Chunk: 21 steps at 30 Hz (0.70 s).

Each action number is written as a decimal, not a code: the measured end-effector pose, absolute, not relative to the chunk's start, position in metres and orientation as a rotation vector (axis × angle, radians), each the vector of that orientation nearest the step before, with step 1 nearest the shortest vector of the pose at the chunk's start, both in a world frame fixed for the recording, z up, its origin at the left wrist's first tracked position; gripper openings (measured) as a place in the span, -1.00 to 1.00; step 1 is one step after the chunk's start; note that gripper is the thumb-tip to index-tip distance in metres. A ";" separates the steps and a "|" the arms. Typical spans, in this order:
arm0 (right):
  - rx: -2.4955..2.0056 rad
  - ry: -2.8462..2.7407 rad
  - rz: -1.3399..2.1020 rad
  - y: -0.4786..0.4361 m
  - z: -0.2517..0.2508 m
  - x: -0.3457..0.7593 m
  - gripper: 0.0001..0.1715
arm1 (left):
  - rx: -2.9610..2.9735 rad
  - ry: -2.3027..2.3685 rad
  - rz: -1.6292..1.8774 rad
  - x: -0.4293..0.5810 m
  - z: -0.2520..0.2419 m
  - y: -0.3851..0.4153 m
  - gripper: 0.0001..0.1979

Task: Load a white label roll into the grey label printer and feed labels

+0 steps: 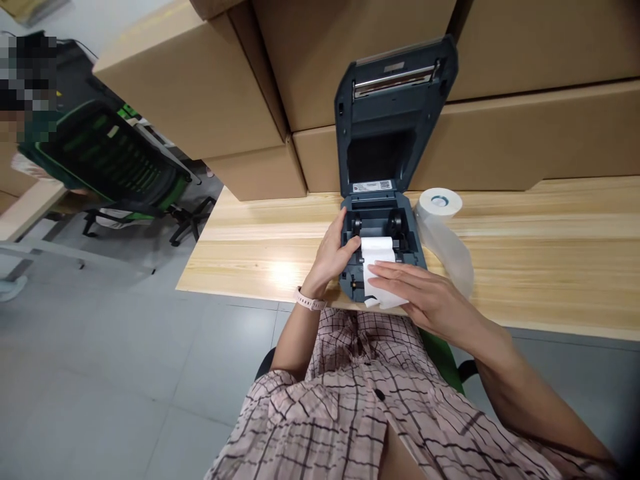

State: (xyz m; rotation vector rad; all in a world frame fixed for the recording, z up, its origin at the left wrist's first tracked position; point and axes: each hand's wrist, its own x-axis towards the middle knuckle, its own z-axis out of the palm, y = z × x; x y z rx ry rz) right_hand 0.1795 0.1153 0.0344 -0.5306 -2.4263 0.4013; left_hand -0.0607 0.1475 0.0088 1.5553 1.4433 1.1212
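Wooden desk [260, 267], cardboard boxes [500, 133] stacked far. Open printer [385, 167] at near edge; paper strip [377, 253] drapes over its front. Left hand [333, 257]: grip clasps printer's left wall. Right hand [425, 297]: grip flat, fingers extended, pressing strip. Advisable: keep strip straight, centred, unwrinkled.

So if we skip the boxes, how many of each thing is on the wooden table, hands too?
printer: 1
paper roll standing beside it: 1
paper strip coming out of the printer: 1
hands: 2, with the left hand on the printer's side and the right hand flat on the paper strip
Total: 5
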 end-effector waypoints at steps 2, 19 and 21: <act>-0.526 -2.430 0.420 0.116 0.034 0.180 -0.29 | 1.561 1.442 1.122 -0.061 0.009 0.148 -0.23; -0.548 -2.514 0.474 0.108 0.038 0.183 -0.43 | 1.457 1.450 1.124 -0.058 0.018 0.140 -0.23; -0.541 -2.562 0.483 0.105 0.043 0.188 -0.34 | 1.429 1.452 1.138 -0.052 0.022 0.129 -0.21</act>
